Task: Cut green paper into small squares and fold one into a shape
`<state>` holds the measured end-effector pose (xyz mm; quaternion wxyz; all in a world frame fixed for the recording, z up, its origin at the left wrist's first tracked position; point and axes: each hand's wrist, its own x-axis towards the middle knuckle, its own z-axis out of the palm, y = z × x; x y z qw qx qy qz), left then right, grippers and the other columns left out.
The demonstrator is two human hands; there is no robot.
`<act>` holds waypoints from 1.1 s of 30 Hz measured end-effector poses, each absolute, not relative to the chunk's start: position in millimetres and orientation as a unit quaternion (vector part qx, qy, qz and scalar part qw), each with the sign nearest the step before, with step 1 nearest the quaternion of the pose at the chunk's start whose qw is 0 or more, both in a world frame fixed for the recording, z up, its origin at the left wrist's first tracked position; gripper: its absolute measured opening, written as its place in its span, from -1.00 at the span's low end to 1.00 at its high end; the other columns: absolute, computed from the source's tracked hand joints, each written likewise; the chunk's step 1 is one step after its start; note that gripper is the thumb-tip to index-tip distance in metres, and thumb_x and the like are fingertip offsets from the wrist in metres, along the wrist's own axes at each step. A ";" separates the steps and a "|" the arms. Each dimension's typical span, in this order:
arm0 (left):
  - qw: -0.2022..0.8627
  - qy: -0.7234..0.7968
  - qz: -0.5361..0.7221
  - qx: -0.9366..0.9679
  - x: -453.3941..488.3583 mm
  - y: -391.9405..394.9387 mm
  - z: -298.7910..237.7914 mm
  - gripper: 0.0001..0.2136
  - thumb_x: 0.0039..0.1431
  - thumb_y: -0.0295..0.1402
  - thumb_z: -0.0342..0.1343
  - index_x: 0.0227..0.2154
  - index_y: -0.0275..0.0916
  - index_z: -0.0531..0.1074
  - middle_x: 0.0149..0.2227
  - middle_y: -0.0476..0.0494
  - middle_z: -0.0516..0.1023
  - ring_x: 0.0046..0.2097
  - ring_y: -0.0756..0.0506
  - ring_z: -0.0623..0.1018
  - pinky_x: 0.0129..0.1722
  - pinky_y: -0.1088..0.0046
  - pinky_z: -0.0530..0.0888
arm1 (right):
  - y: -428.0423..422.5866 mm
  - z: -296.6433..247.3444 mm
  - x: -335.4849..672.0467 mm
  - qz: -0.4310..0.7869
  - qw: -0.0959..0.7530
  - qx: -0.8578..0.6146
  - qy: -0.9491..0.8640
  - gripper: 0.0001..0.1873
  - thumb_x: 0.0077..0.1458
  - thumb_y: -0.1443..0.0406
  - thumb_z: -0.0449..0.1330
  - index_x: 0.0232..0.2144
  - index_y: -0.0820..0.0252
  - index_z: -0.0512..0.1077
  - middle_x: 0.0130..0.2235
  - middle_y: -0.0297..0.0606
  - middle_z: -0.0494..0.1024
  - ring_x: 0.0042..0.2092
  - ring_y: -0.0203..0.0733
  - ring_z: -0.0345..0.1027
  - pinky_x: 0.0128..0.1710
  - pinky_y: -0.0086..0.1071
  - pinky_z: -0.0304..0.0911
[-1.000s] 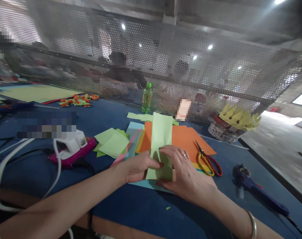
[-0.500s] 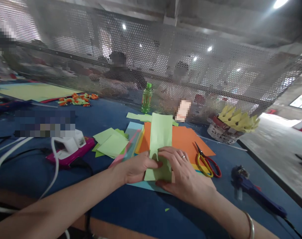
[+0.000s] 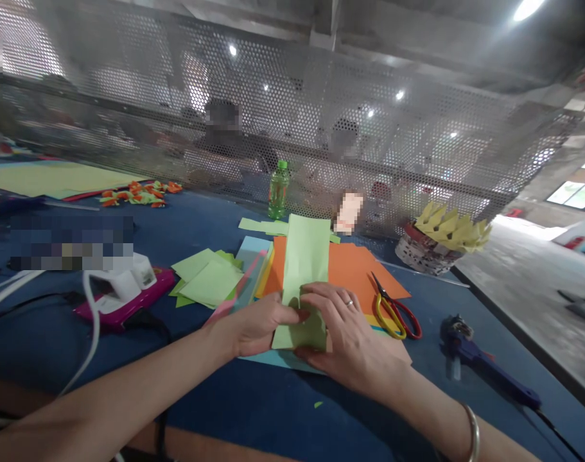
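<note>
A long strip of light green paper [image 3: 307,250] stretches away from me over a stack of coloured sheets. My left hand [image 3: 258,324] grips its left edge, the thumb lying on top and the other fingers mostly hidden. On the strip's right side is my right hand [image 3: 340,330], fingers bent over the surface and thumb by the near edge. Beneath lie orange paper [image 3: 354,273] and light blue paper [image 3: 253,253]. Scissors [image 3: 391,311] with one yellow and one red handle rest on the stack's right side, blades pointing away.
Green paper squares [image 3: 210,279] lie left of the stack, beside a pink and white power strip [image 3: 128,295] with cables. A blue glue gun [image 3: 494,369] is at right. Behind stand a green bottle [image 3: 277,192], a basket with yellow paper points [image 3: 431,247] and a perforated metal screen [image 3: 292,128].
The view has shifted slightly, so everything appears a little further left. Both hands keep the same hold on the green strip.
</note>
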<state>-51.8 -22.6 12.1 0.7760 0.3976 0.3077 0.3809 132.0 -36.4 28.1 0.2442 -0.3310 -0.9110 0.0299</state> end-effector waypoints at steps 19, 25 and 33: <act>0.766 0.310 0.374 0.421 -53.4 -24.0 9.3 -0.63 -0.05 -0.29 0.38 -0.14 -0.27 0.56 -0.18 -0.23 0.65 -0.08 -0.25 0.58 0.00 0.20 0.43 | -17.2 27.7 138.5 0.388 0.357 -0.506 -0.683 -0.61 0.07 -0.01 0.24 -0.26 0.20 0.42 -0.28 -0.25 0.49 -0.38 -0.23 0.39 -0.36 -0.34 0.35; 0.772 0.315 0.354 0.424 -53.1 -25.9 13.0 -0.59 -0.04 -0.32 0.38 -0.08 -0.28 0.53 -0.10 -0.28 0.62 -0.02 -0.28 0.56 0.01 0.19 0.42 | -20.1 28.1 137.8 0.502 0.361 -0.447 -0.647 -0.70 0.03 0.10 0.31 -0.33 0.22 0.55 -0.42 -0.31 0.53 -0.49 -0.33 0.27 -0.45 -0.43 0.25; 0.754 0.332 0.399 0.404 -49.4 -19.2 15.8 -0.65 0.03 -0.24 0.32 -0.14 -0.34 0.57 -0.26 -0.27 0.66 -0.28 -0.18 0.62 -0.19 0.28 0.52 | -12.8 21.3 139.9 0.586 0.412 -0.406 -0.567 -0.61 -0.07 0.09 0.40 -0.25 0.25 0.60 -0.27 -0.14 0.65 -0.21 -0.07 0.51 -0.12 -0.24 0.36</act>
